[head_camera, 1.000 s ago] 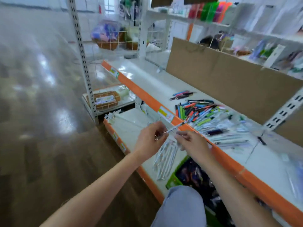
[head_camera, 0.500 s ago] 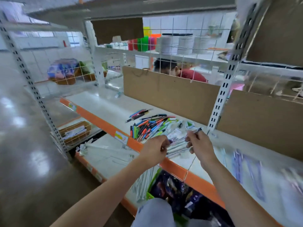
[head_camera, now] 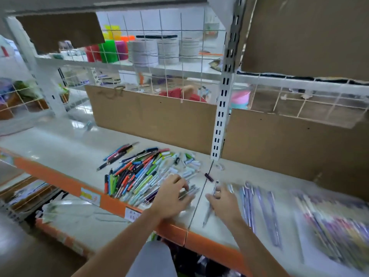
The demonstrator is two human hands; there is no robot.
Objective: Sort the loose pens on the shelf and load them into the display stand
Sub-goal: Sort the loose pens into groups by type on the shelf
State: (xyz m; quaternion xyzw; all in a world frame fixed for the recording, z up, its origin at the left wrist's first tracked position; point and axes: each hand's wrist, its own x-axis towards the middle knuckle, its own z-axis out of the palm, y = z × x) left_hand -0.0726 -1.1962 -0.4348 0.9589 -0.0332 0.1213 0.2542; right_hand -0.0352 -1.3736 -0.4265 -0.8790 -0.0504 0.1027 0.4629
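Note:
A pile of loose coloured pens [head_camera: 139,172] lies on the white shelf [head_camera: 60,144]. My left hand [head_camera: 171,198] rests at the pile's right edge, its fingertips touching a few grey pens [head_camera: 189,191]. Just right of the shelf seam, my right hand [head_camera: 224,203] is low on the shelf and holds a grey pen [head_camera: 207,216] between thumb and fingers. That pen points toward me. A row of purple and pale blue pens [head_camera: 259,206] lies right of this hand.
A cardboard back panel [head_camera: 159,118] and a white slotted upright [head_camera: 219,124] close the shelf's rear. Its front edge is orange [head_camera: 65,182]. A small dark cap [head_camera: 209,177] lies near the seam. Blurred packs of pens [head_camera: 335,232] lie at far right. A lower shelf [head_camera: 83,216] sits below.
The view swung from the aisle to face the shelf. Both hands dropped from mid-air, where they held a pen between them, down onto the shelf surface and apart.

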